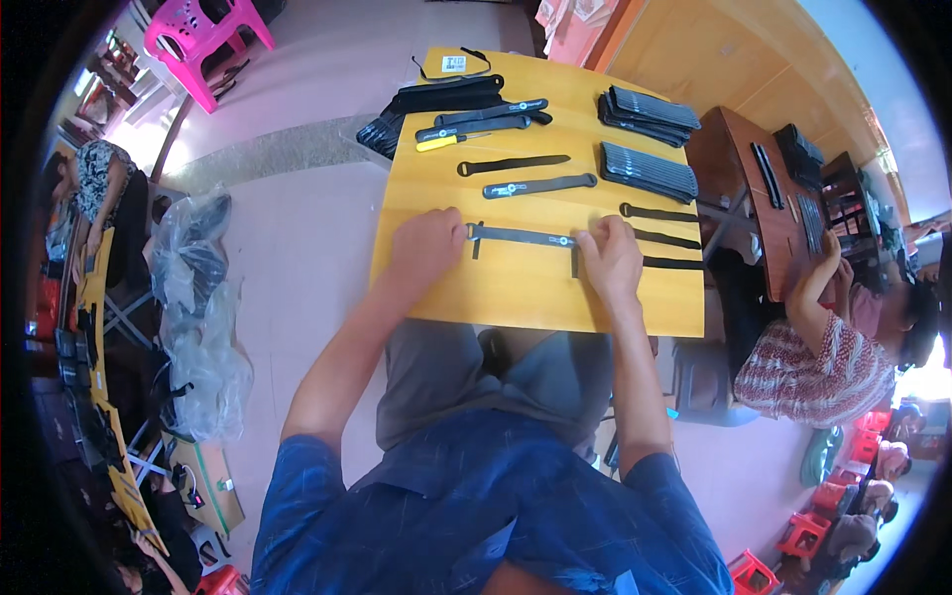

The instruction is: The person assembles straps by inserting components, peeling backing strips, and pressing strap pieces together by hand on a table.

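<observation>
A dark grey strap (516, 236) with a small ring at its left end lies stretched level across the near part of the yellow table (535, 302). My left hand (429, 240), fingers curled, grips it by the ring end. Pinched at its other end is my right hand (611, 260); the exact finger hold there is partly hidden. Short dark strips (477, 248) mark the table beneath both ends. Just beyond lie a printed grey strap (540, 186) and a plain black strap (516, 165). Beside my right hand, several black straps (666, 239) lie in a row, reaching the right edge.
Two stacks of bundled straps (650, 174) sit at the far right. Black straps (451, 96) and a yellow-handled screwdriver (439, 143) lie at the far left. People work at tables on both sides; a pink chair (203, 45) and plastic bags (203, 317) stand on the floor.
</observation>
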